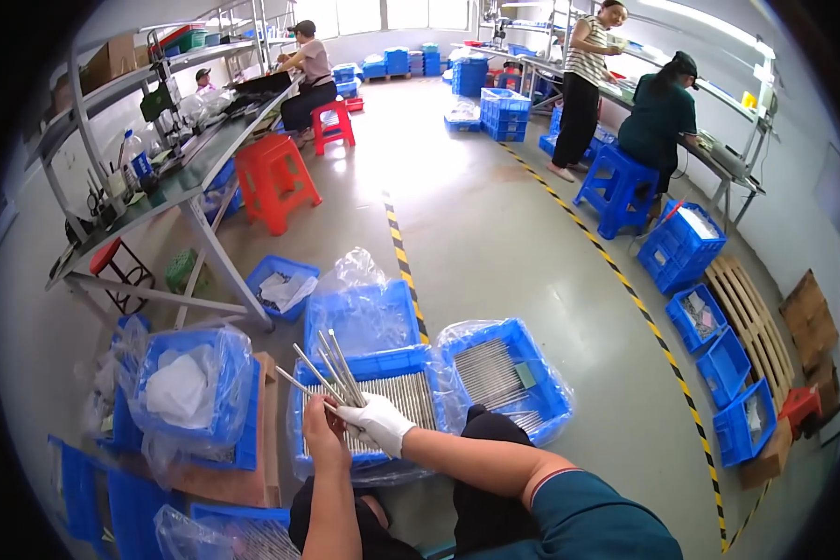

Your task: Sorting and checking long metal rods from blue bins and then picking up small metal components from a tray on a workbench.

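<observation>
Several slim silvery metal rods (334,362) fan upward and to the left out of my hands. My right hand (380,422), in a white glove, is closed round the bundle. Bare and close beside it, my left hand (323,427) has its fingers closed at the rods' lower ends; some fingers are hidden. Both hands are above a blue crate (389,360) lined with clear plastic, where many similar rods (407,396) lie side by side. To its right, a second lined blue crate (553,381) holds more rods (485,371) and a small green piece.
Just beyond is another plastic-lined blue crate (364,317). At left, a blue crate (236,411) with white material sits above a wooden board (269,439). A workbench (182,182) and red stool (275,182) are farther left. Co-workers, crates and a pallet (751,313) line the aisle.
</observation>
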`<state>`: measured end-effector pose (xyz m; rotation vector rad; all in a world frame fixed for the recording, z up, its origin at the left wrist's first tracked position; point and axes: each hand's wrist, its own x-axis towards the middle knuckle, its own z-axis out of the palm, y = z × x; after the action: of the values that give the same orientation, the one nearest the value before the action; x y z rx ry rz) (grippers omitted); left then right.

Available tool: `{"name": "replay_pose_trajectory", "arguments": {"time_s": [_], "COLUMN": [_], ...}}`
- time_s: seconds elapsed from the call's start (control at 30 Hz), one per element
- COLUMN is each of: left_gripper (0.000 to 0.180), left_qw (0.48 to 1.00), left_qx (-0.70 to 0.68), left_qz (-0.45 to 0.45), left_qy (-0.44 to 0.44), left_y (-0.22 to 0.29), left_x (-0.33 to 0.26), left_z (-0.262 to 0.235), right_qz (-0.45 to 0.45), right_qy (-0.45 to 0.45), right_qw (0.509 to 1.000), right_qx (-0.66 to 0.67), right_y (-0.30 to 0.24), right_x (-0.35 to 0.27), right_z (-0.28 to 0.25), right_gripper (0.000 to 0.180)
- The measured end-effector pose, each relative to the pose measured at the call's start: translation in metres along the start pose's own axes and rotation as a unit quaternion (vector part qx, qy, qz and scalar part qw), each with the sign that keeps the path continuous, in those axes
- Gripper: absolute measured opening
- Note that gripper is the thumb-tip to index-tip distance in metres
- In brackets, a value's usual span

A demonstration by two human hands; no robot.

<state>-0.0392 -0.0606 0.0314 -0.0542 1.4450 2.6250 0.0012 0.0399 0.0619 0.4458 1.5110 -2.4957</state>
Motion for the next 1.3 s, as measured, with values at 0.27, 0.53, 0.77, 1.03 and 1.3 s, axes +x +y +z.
{"name": "replay_pose_trajectory", "arguments": {"time_s": [0.27, 0.53, 0.77, 1.03, 1.3], "left_gripper": [0.028, 0.022, 0.021, 0.025, 0.023], "left_qw": [0.984, 0.999, 0.999, 1.000, 0.999], "left_qx": [0.165, -0.013, -0.012, 0.016, 0.027], "left_qz": [0.058, -0.032, -0.011, -0.002, -0.025], "left_qy": [0.021, -0.032, -0.047, -0.008, -0.004], "left_y": [-0.005, 0.004, -0.009, -0.008, -0.007], "left_x": [0.005, 0.008, 0.015, 0.010, 0.007], "left_z": [-0.013, -0.013, -0.024, -0.011, -0.005], "right_qz": [-0.085, -0.013, 0.000, -0.013, -0.023], "right_qy": [0.062, -0.002, -0.003, 0.003, 0.001], "right_qw": [0.984, 0.999, 1.000, 1.000, 1.000], "right_qx": [-0.142, 0.046, -0.012, 0.001, 0.004], "right_y": [0.020, 0.023, 0.012, 0.016, 0.013], "right_x": [0.012, 0.020, 0.008, 0.017, 0.015], "right_z": [0.001, -0.005, -0.005, -0.009, -0.012], "right_gripper": [0.021, 0.016, 0.019, 0.019, 0.022]}}
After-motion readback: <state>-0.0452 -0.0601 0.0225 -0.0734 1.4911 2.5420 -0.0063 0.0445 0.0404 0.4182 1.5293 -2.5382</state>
